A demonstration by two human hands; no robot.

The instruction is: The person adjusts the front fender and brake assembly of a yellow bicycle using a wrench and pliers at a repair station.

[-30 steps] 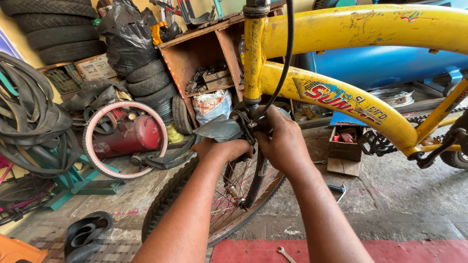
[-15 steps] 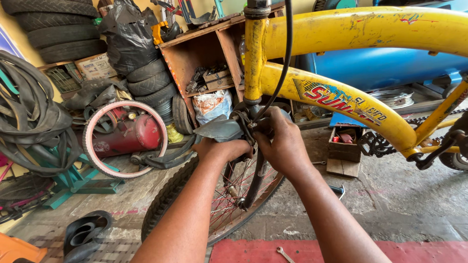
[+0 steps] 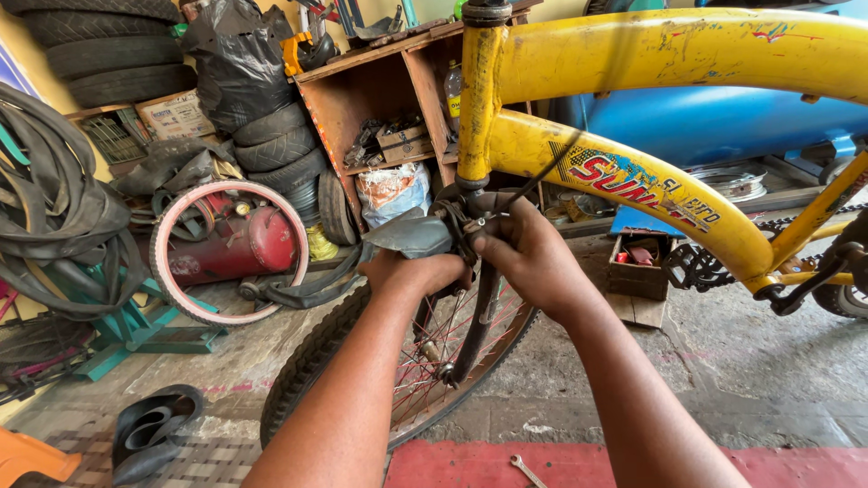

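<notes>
A yellow bicycle frame (image 3: 633,54) stands in front of me, its front wheel (image 3: 316,370) with a black tyre and red spokes below. My left hand (image 3: 411,271) grips the grey front mudguard (image 3: 407,237) just above the tyre. My right hand (image 3: 524,258) is closed around the front brake assembly (image 3: 457,217) under the head tube, where a black cable (image 3: 542,172) comes down. The fingertips of both hands are hidden by the parts they hold.
A small spanner (image 3: 527,470) lies on the red mat near me. A red cylinder with a pale tyre (image 3: 231,248), stacked tyres (image 3: 108,45), inner tubes (image 3: 54,226) and a wooden shelf (image 3: 380,99) fill the left and back. A blue tank (image 3: 723,117) lies behind the frame.
Both hands stay on the brake and mudguard; only slight shifts of the view and of the fingers show.
</notes>
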